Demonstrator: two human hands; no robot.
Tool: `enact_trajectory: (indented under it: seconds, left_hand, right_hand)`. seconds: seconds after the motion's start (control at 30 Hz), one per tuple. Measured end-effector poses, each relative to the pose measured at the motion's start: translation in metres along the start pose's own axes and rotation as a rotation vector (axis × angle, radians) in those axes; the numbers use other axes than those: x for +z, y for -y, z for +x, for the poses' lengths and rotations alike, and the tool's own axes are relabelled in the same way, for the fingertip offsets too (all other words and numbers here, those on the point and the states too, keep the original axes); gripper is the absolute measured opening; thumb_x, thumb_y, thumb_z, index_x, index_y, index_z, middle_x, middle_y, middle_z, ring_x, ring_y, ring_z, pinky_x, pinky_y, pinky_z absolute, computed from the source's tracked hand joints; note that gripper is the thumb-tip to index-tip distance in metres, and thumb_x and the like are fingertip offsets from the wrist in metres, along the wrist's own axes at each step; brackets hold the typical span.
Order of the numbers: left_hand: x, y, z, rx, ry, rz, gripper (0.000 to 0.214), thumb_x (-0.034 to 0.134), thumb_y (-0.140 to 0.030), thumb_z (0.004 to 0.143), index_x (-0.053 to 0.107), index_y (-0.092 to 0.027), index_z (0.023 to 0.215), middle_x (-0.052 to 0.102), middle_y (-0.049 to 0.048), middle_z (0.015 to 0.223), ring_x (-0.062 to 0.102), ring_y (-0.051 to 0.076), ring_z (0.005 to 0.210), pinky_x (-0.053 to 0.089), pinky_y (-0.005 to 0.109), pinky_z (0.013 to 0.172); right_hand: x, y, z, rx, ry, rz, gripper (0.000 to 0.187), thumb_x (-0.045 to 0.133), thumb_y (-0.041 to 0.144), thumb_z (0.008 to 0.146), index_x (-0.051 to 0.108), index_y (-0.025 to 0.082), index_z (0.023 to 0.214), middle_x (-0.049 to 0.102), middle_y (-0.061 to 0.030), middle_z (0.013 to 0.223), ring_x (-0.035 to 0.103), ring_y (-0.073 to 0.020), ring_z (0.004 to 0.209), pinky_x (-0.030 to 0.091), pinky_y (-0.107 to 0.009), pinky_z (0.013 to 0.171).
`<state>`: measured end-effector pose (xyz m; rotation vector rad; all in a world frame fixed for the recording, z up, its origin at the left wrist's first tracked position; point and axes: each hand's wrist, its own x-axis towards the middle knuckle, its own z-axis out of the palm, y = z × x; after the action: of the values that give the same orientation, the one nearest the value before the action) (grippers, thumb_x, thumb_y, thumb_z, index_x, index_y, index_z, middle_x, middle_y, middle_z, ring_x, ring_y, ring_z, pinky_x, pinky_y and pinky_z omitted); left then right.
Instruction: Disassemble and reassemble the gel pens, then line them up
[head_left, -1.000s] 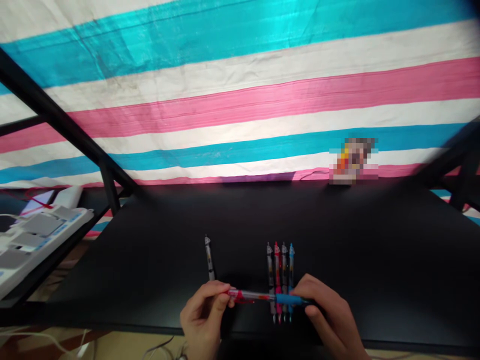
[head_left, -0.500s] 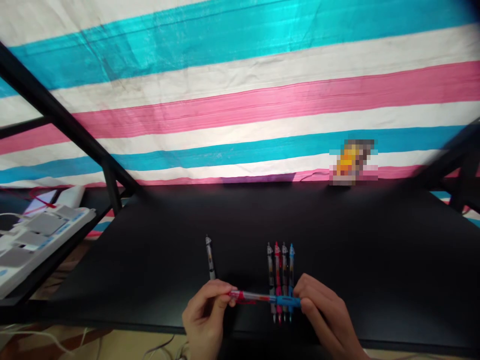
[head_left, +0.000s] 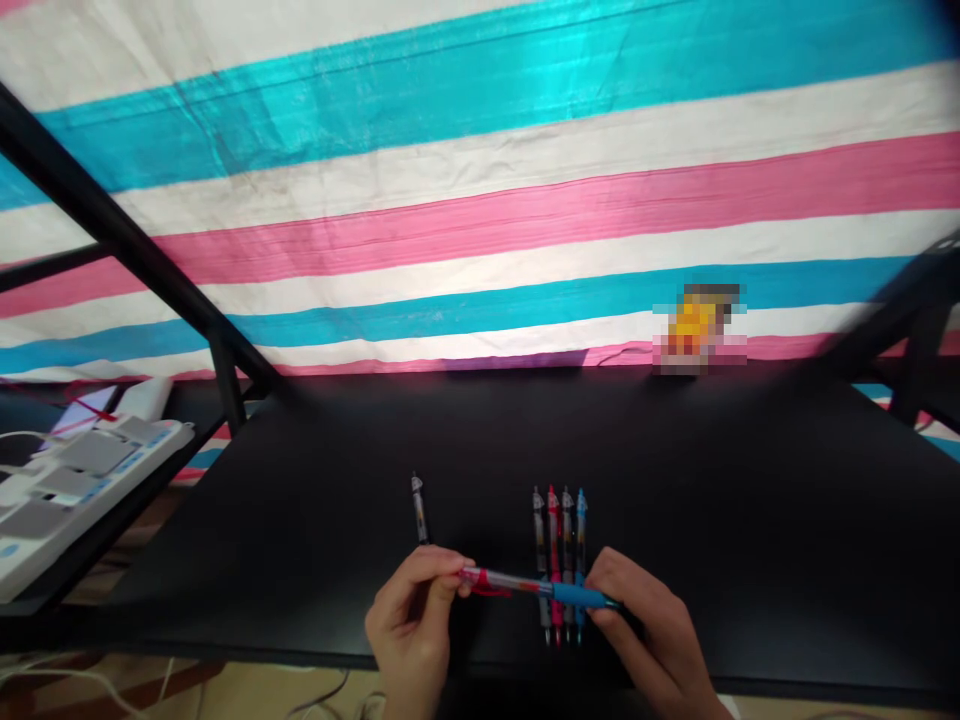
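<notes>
A gel pen (head_left: 517,583) with a red clip end, clear barrel and blue grip lies nearly level across the front of the desk, held in the air. My left hand (head_left: 417,612) pinches its red end between thumb and fingers. At the blue end, my right hand (head_left: 646,622) has its index finger and thumb on either side of the pen, its tip showing between them. Behind and below the held pen, several pens stand side by side: a black pen (head_left: 538,515), a red pen (head_left: 553,520), another black pen (head_left: 568,520) and a blue pen (head_left: 581,520).
A single black pen (head_left: 420,510) lies apart, just beyond my left hand. The black desk (head_left: 337,450) has dark frame bars at both sides. A white power strip (head_left: 112,480) with plugs sits at left. A pixelated object (head_left: 696,328) stands at the back, before a striped sheet (head_left: 450,210).
My right fingers have opened slightly and shifted along the blue end, so the pen's tip now shows. The red end has risen a little. The pens on the desk have not moved.
</notes>
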<state>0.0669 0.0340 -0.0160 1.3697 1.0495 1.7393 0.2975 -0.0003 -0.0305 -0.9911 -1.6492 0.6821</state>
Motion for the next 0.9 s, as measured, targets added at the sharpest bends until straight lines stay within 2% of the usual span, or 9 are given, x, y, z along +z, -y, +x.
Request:
enact_trajectory:
  seconds: [0.23,0.33,0.4,0.43,0.5,0.6,0.67,0.77,0.9]
  left_hand:
    - [0.011,0.0,0.007,-0.003,0.033,-0.059,0.012,0.075,-0.019,0.094,0.08,-0.02,0.083,0.071,0.0014,0.071,0.065,0.012,0.062,0.055,0.018,0.058]
    - [0.027,-0.002,-0.002,-0.099,-0.069,-0.097,0.011,0.074,-0.026,0.097,0.078,-0.022,0.089,0.069,-0.0002,0.075,0.063,0.009,0.065,0.054,0.016,0.063]
    - [0.042,-0.004,-0.012,-0.177,-0.162,-0.137,0.014,0.066,-0.031,0.103,0.076,-0.023,0.097,0.069,0.0005,0.082,0.065,0.01,0.07,0.057,0.018,0.069]
    - [0.05,-0.004,-0.017,-0.213,-0.16,-0.161,0.014,0.062,-0.034,0.105,0.074,-0.025,0.105,0.07,0.0014,0.087,0.067,0.011,0.072,0.059,0.02,0.07]
    - [0.064,-0.005,-0.025,-0.203,-0.132,-0.204,0.023,0.07,-0.033,0.101,0.069,-0.029,0.123,0.072,0.0035,0.098,0.073,0.015,0.083,0.062,0.025,0.077]
    - [0.073,-0.007,-0.023,-0.141,-0.111,-0.253,0.043,0.076,-0.027,0.096,0.06,-0.033,0.135,0.072,0.0025,0.1,0.074,0.015,0.079,0.063,0.025,0.07]
    - [0.067,-0.01,-0.011,-0.145,-0.11,-0.22,0.046,0.076,-0.025,0.095,0.058,-0.032,0.137,0.072,0.0011,0.096,0.073,0.013,0.074,0.063,0.022,0.065]
    - [0.042,-0.015,0.019,-0.176,-0.16,-0.099,0.054,0.08,-0.02,0.09,0.055,-0.031,0.136,0.071,-0.0028,0.087,0.071,0.012,0.07,0.062,0.022,0.066]
    - [0.005,-0.015,0.053,-0.204,-0.063,0.038,0.039,0.081,-0.02,0.084,0.062,-0.024,0.118,0.071,-0.0029,0.085,0.072,0.013,0.068,0.064,0.028,0.069]
  right_hand:
    - [-0.004,0.002,0.001,0.021,0.017,0.079,0.038,0.045,0.039,0.112,0.053,0.024,0.078,0.049,0.0002,0.068,0.051,-0.018,0.063,0.04,-0.029,0.057]
    - [-0.004,-0.004,-0.004,0.048,0.025,0.058,0.04,0.043,0.038,0.113,0.051,0.023,0.076,0.049,0.0004,0.07,0.051,-0.0169,0.063,0.04,-0.028,0.058]
    - [-0.004,-0.008,-0.007,0.055,0.022,0.002,0.04,0.043,0.035,0.113,0.052,0.023,0.076,0.051,0.0001,0.07,0.052,-0.0165,0.063,0.041,-0.027,0.058]
    - [-0.004,-0.009,-0.008,0.053,0.016,-0.025,0.038,0.044,0.033,0.113,0.055,0.023,0.078,0.053,-0.0002,0.071,0.054,-0.0165,0.063,0.042,-0.027,0.058]
    - [-0.005,-0.01,-0.009,0.036,0.017,-0.056,0.034,0.046,0.033,0.113,0.061,0.023,0.083,0.057,-0.0008,0.072,0.058,-0.0169,0.064,0.045,-0.026,0.059]
    - [-0.006,-0.01,-0.008,0.026,0.057,-0.045,0.037,0.048,0.049,0.111,0.067,0.024,0.091,0.06,-0.0015,0.073,0.06,-0.0185,0.064,0.048,-0.027,0.059]
    - [-0.007,-0.01,-0.008,0.053,0.064,-0.027,0.042,0.045,0.059,0.109,0.071,0.026,0.104,0.062,-0.0017,0.074,0.061,-0.0193,0.065,0.05,-0.028,0.059]
    - [-0.007,-0.015,-0.012,0.097,-0.006,-0.015,0.035,0.043,0.051,0.112,0.069,0.03,0.124,0.066,-0.0007,0.079,0.064,-0.0187,0.067,0.054,-0.027,0.065]
    - [-0.007,-0.024,-0.022,0.153,-0.077,-0.046,0.026,0.047,0.035,0.111,0.071,0.031,0.121,0.068,0.0018,0.078,0.067,-0.0156,0.067,0.055,-0.023,0.071]
